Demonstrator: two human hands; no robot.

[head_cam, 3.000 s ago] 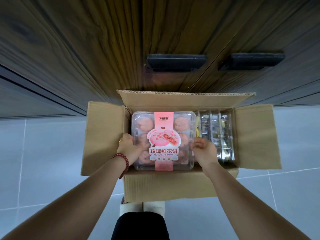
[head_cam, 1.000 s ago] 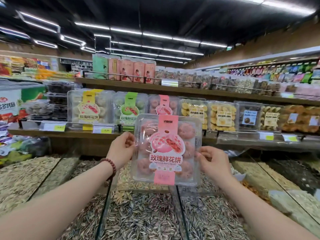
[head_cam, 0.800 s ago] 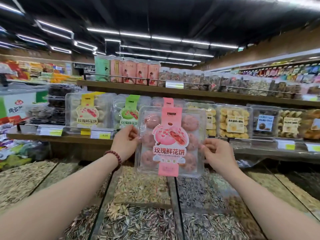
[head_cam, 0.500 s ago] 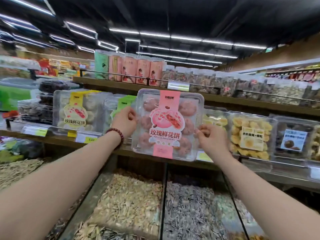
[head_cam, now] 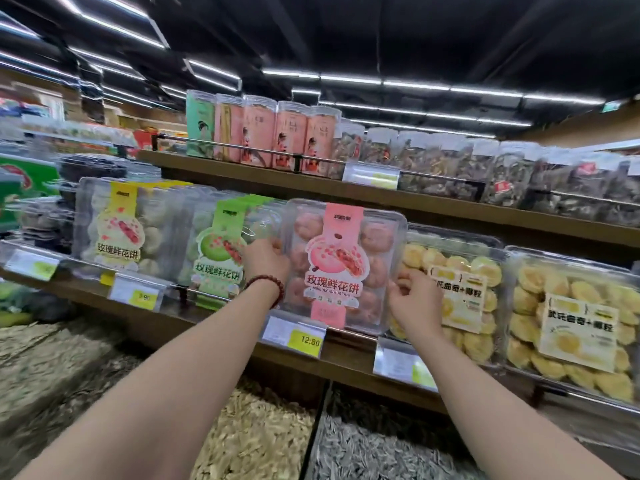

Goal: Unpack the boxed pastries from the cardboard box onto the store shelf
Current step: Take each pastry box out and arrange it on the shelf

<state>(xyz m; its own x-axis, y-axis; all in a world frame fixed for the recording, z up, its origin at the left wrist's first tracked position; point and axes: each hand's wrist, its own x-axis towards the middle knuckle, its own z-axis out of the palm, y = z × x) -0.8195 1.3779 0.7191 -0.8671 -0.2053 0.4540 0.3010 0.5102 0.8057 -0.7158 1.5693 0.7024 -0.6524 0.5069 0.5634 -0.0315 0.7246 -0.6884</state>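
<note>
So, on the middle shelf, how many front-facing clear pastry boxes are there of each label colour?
Clear box with yellow label: 1
Clear box with green label: 1
Clear box with pink label, gripped by left hand and right hand: 1
Clear boxes of yellow cookies, white label: 2
Total: 5

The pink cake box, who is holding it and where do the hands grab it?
Both hands hold the pink pastry box upright at the shelf. The left hand grips its left edge and the right hand grips its right edge, low down.
</note>
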